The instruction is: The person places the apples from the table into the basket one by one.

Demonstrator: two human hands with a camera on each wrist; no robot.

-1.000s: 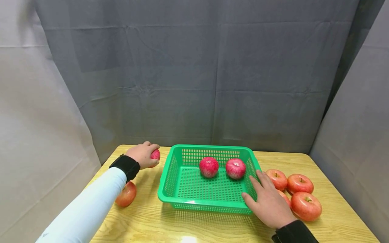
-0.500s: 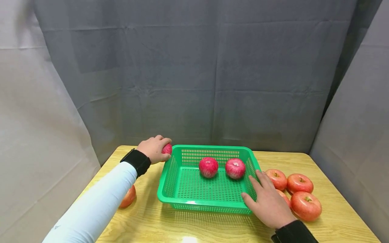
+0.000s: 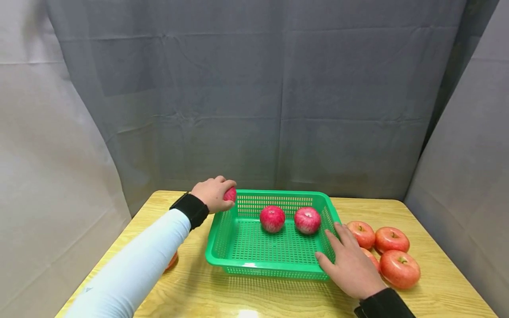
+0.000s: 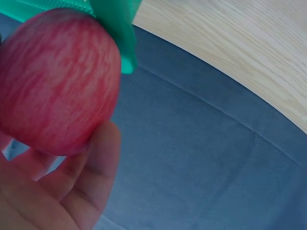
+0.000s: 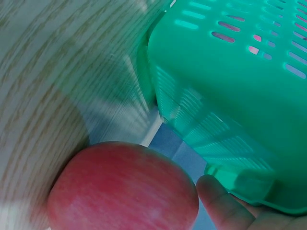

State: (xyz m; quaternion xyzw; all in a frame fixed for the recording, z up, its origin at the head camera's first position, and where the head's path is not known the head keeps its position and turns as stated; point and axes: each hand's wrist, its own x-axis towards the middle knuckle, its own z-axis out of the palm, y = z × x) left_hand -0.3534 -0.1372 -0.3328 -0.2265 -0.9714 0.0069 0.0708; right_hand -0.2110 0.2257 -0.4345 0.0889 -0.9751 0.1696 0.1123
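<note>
My left hand [image 3: 213, 195] grips a dark red apple [image 4: 60, 81] over the back left corner of a green plastic basket [image 3: 274, 270]. In the left wrist view the fingers curl round one side of that apple, and the basket's rim shows just behind it. Two dark red apples, one on the left [image 3: 272, 219] and one on the right [image 3: 307, 220], sit inside the basket. My right hand [image 3: 351, 265] rests on the basket's right rim with its fingers spread. Close beside it in the right wrist view lies a lighter red apple [image 5: 124, 189], outside the basket.
Several lighter red apples [image 3: 399, 269] are grouped on the wooden table [image 3: 294, 300] right of the basket. Another apple [image 3: 172, 260] lies at the left, mostly hidden behind my left forearm. A grey cloth [image 3: 222, 97] hangs behind the table.
My left hand has carried its apple rightward from beside the basket to its back left corner. My forearm now covers more of the apple at the left. My right hand stays put.
</note>
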